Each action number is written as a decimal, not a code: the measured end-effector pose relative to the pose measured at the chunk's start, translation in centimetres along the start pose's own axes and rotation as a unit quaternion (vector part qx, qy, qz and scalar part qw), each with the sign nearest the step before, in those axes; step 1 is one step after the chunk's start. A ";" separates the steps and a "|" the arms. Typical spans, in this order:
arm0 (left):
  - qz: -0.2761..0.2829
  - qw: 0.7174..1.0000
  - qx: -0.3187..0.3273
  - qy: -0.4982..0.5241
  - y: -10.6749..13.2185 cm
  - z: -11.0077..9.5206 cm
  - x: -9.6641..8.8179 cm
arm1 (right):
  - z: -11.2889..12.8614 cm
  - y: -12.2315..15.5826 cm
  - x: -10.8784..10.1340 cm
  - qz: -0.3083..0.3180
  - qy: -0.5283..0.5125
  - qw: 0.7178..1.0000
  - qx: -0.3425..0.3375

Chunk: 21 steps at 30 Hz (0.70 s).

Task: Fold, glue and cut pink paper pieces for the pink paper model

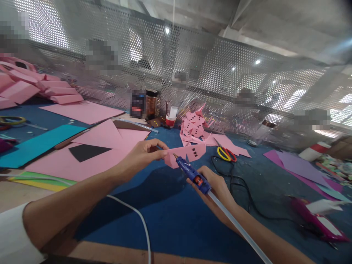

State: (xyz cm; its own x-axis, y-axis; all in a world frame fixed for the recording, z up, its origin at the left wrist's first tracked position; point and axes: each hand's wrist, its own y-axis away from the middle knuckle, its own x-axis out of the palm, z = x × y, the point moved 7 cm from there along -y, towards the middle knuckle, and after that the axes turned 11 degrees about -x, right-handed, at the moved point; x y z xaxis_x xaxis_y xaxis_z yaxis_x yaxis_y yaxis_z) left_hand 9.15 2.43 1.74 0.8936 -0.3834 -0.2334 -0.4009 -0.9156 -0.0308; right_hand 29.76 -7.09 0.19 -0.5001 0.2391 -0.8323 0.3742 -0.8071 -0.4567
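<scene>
Broad blue tabletop point(176, 227) below left hand point(141, 154), grip tight on pink strip point(183, 151) (left edge); right hand point(217, 183) around glue gun point(189, 169).

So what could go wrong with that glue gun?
The right hand holds the glue gun with its nozzle near the left hand, which could get burned if it's hot. Glue might drip from the pink paper onto the blue tabletop. The white cord crosses the tabletop's near edge, so it might get snagged.

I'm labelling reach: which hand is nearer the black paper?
Left: the left hand is right of the black paper; the right hand, holding a glue gun, is farther right.
</scene>
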 end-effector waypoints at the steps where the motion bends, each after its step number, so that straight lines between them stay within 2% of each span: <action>1: -0.002 1.000 -0.001 -0.001 0.0 0.0 0.0 | -0.1 0.0 0.0 -0.001 0.005 1.000 0.005; 17: -0.002 1.000 -0.001 0.000 0.1 0.1 -0.1 | -0.2 0.2 0.0 -0.001 0.027 0.999 0.023; 21: -0.006 1.000 -0.006 0.002 0.1 0.1 -0.2 | -0.2 0.0 -0.1 0.008 -0.002 0.999 0.038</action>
State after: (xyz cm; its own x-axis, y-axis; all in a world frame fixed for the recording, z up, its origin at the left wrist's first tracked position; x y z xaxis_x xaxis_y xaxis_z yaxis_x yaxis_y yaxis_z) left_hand 8.95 2.45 1.72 0.8993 -0.3728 -0.2285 -0.3876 -0.9216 -0.0220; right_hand 29.91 -7.01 0.20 -0.4987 0.2242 -0.8373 0.3212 -0.8494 -0.4187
